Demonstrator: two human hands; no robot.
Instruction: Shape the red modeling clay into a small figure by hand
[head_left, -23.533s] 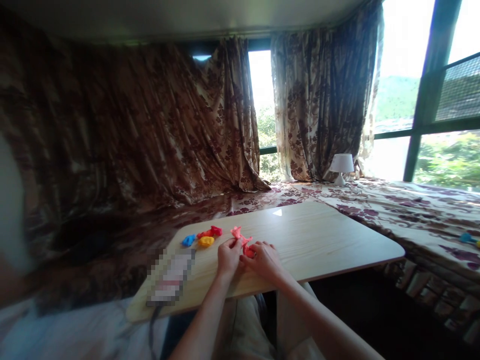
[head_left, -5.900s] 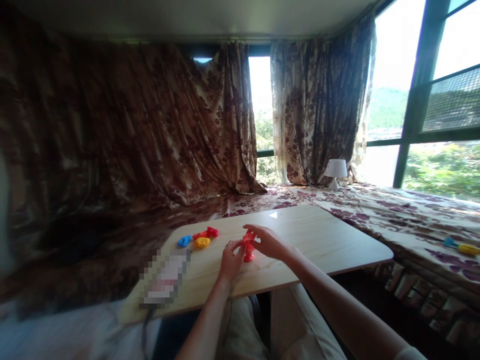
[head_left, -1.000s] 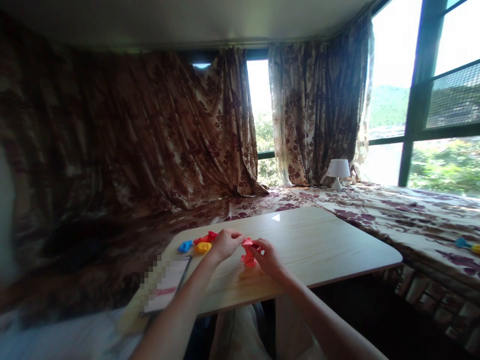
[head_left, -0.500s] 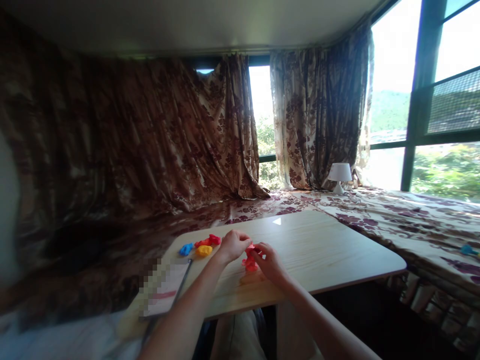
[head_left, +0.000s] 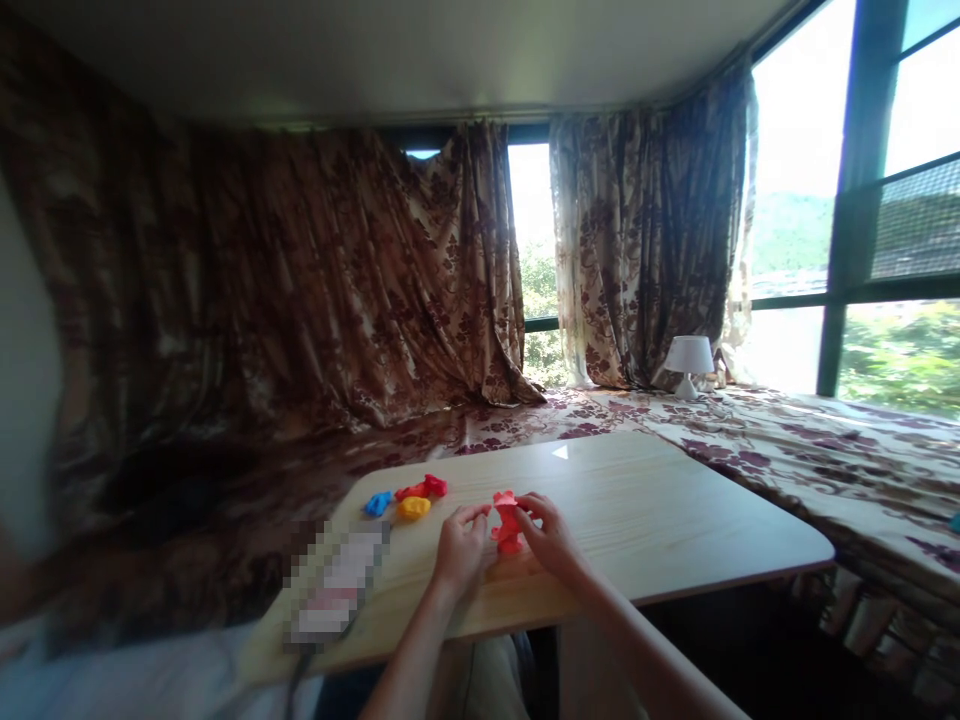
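Note:
A knobbly red-pink figure (head_left: pixel 508 524), which looks like modelling clay, stands upright on the light wooden table (head_left: pixel 660 510). My right hand (head_left: pixel 553 535) is against its right side, thumb and fingers closed on it near the upper part. On the other side, my left hand (head_left: pixel 460 548) has its thumb and forefinger pinched together close to the figure's left edge. Whether a small bit lies in that pinch is too small to tell. Behind my left hand lie a yellow lump (head_left: pixel 414 508), a red lump (head_left: pixel 433 487) and a blue lump (head_left: pixel 378 503).
A flat blurred-out object (head_left: pixel 341 590) lies at the table's left side, with a dark cable below it. Beyond the table, a white lamp (head_left: pixel 688 365) stands on a flower-patterned cover (head_left: pixel 600 412). Patterned curtains (head_left: pixel 337 280) hang behind.
My left hand has come down from above the figure's top to its left side, uncovering the figure. My right hand stays on the right side. The view has shifted slightly.

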